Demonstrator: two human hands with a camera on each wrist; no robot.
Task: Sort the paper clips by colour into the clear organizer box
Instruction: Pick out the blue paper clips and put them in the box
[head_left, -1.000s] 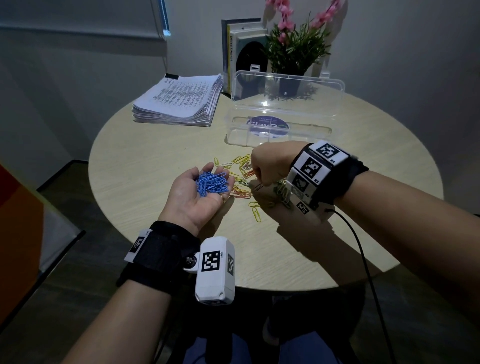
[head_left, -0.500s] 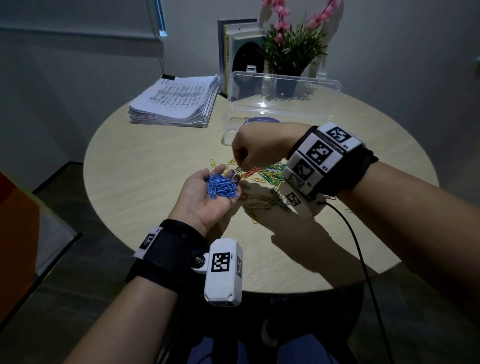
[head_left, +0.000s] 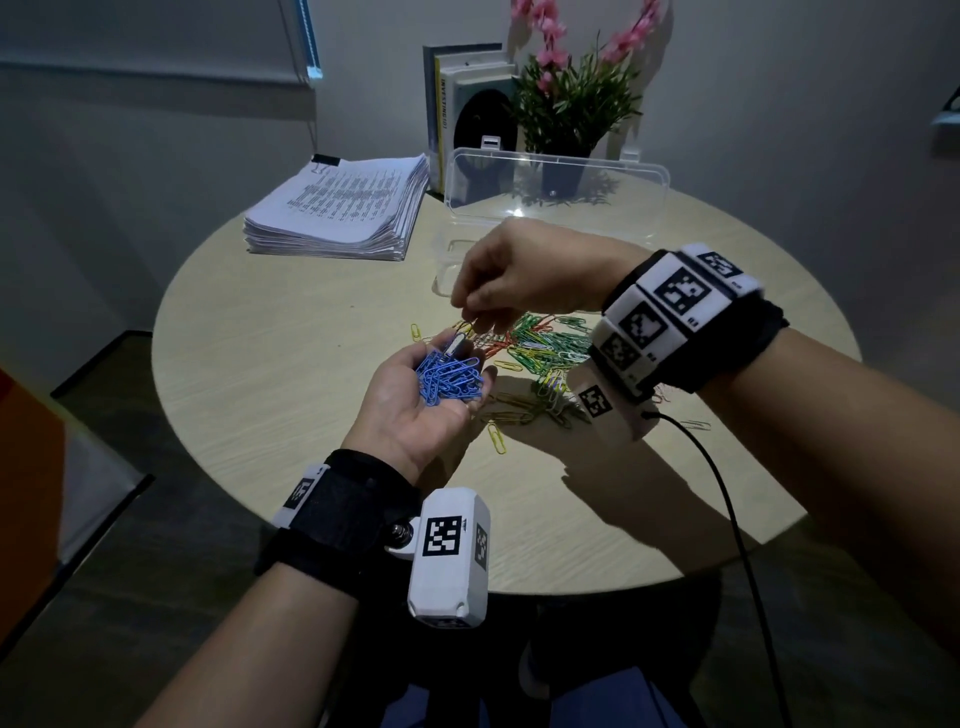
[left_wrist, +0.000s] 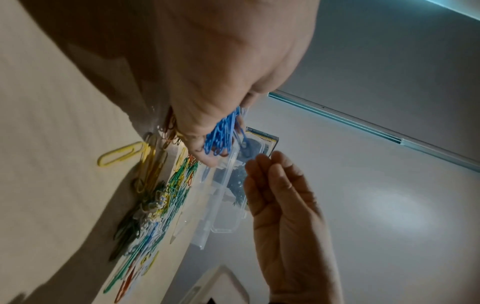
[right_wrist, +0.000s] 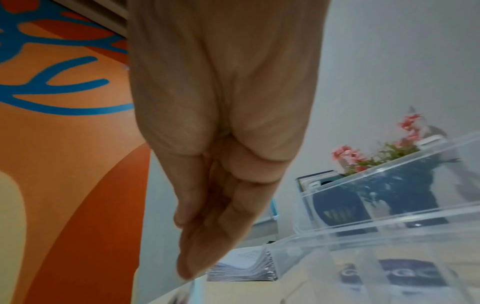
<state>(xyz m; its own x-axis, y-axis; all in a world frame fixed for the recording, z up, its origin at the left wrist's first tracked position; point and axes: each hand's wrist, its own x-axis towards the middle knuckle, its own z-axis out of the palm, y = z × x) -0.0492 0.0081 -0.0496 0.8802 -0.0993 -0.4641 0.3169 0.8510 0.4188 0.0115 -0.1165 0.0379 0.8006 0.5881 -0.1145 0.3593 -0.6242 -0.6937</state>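
1. Round and pale-wooded, the table (head_left: 270, 364) stands in a dim room against a grey wall.
2. Blue clips (head_left: 449, 378) lie heaped in the palm of the left hand (head_left: 415, 405), which is turned up over the table's near half with its fingers loosely cupped around the heap; the left wrist view shows the same bunch (left_wrist: 221, 135) against the fingers.
3. The right hand (head_left: 524, 275) hangs just above and beyond the left, palm down, fingertips pointing at the heap. Its fingers (left_wrist: 265, 185) are straight and close together in the left wrist view, and the right wrist view shows them (right_wrist: 207, 226) the same way, with nothing seen between them.
4. Mixed clips (head_left: 550, 343) in green, yellow, red and white are spread on the table under and beside the right hand, touching one another in a loose pile; a few yellow ones (head_left: 497, 439) lie apart nearer the person.
5. Behind the pile sits the clear box (head_left: 556, 202), its lid raised upright at the back; the right hand hides most of the tray, so what lies in its compartments cannot be told.
6. A paper stack (head_left: 337, 208) rests left of the box.
7. Books (head_left: 467, 104) and a pink-flowered plant (head_left: 576, 98) stand at the far edge behind the box.
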